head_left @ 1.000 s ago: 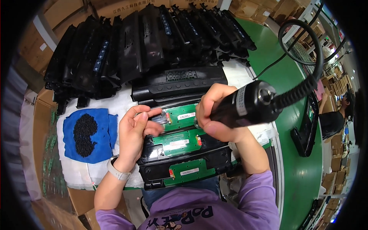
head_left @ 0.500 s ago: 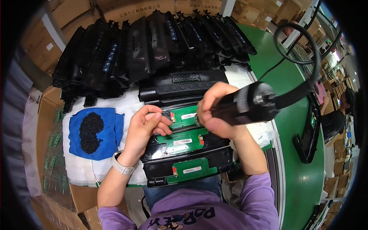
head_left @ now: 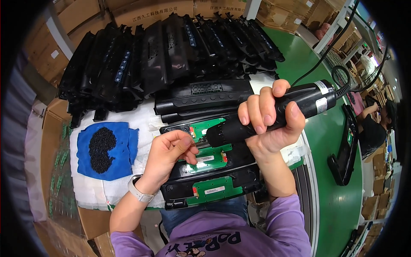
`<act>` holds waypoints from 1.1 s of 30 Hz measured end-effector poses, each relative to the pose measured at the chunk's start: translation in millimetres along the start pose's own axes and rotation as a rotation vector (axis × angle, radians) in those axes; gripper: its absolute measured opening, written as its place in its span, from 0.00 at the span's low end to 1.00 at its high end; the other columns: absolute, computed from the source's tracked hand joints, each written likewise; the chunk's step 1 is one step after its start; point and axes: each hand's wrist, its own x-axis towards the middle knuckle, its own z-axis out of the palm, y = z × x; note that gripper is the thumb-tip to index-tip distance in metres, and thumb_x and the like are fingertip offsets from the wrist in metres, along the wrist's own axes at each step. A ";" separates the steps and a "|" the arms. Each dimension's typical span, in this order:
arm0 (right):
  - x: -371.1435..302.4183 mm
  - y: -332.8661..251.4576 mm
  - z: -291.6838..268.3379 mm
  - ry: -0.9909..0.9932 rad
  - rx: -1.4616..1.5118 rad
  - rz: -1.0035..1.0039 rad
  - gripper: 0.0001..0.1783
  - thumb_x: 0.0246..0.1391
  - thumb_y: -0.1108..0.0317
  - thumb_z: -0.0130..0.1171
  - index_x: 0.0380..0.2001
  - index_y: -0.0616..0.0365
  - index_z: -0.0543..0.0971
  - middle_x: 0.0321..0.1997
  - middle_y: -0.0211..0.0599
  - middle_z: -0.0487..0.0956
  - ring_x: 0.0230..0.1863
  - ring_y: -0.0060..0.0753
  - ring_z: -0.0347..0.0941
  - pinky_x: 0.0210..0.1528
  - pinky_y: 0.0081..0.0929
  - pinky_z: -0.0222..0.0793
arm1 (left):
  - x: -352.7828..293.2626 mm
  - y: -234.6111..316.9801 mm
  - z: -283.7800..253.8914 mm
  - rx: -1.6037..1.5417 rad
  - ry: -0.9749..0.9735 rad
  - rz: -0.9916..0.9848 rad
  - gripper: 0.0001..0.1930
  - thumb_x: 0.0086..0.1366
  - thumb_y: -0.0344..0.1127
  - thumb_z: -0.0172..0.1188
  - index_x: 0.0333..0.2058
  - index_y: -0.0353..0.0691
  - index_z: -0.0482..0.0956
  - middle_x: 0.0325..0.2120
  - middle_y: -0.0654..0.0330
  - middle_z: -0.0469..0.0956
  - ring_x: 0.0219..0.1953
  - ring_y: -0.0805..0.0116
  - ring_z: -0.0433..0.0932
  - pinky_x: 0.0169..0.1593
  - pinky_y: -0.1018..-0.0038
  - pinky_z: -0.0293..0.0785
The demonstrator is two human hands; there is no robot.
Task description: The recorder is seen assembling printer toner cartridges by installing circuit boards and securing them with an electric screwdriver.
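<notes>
Right hand grasping black power screwdriver, right of centre, left hand curled near its tip, frame centre, finger hold indeterminable.

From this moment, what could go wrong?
The corded black driver in the right hand points toward the fingertips of the left hand, so a slip might nick them. A small part fumbled there might drop onto the green circuit boards below. The left hand is near the blue cloth; a sweep could scatter its small black pieces.

Black electric screwdriver, green circuit boards, black panels, blue cloth, black granules, purple printed shirt
</notes>
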 end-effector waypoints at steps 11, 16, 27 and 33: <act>-3.6 0.6 1.8 -0.051 -0.018 0.014 0.16 0.52 0.58 0.52 0.39 0.56 0.66 0.17 0.30 0.67 0.13 0.25 0.60 0.26 0.31 0.66 | -0.7 -3.3 0.7 0.021 -0.021 0.026 0.06 0.63 0.30 0.55 0.33 0.32 0.73 0.24 0.57 0.77 0.22 0.72 0.77 0.29 0.80 0.74; -3.6 -0.4 2.8 -0.074 -0.030 0.004 0.16 0.52 0.58 0.53 0.40 0.56 0.66 0.17 0.30 0.67 0.13 0.25 0.60 0.26 0.30 0.66 | -2.3 -2.4 3.6 -0.010 -0.011 0.015 0.05 0.63 0.29 0.56 0.33 0.32 0.74 0.24 0.56 0.77 0.21 0.72 0.77 0.28 0.80 0.74; 2.5 0.1 1.3 0.030 0.031 0.115 0.14 0.54 0.61 0.49 0.39 0.58 0.65 0.15 0.31 0.66 0.11 0.24 0.59 0.22 0.28 0.64 | -4.7 -5.6 9.4 0.185 -0.055 0.078 0.05 0.63 0.26 0.54 0.34 0.29 0.74 0.27 0.55 0.79 0.21 0.73 0.76 0.28 0.82 0.73; 11.4 -3.3 -15.1 0.031 -0.452 0.196 0.13 0.48 0.69 0.55 0.34 0.63 0.66 0.13 0.32 0.65 0.11 0.22 0.59 0.16 0.22 0.58 | 5.2 -2.6 -2.5 0.223 0.100 0.187 0.16 0.69 0.40 0.39 0.39 0.36 0.72 0.39 0.52 0.77 0.46 0.68 0.74 0.49 0.76 0.65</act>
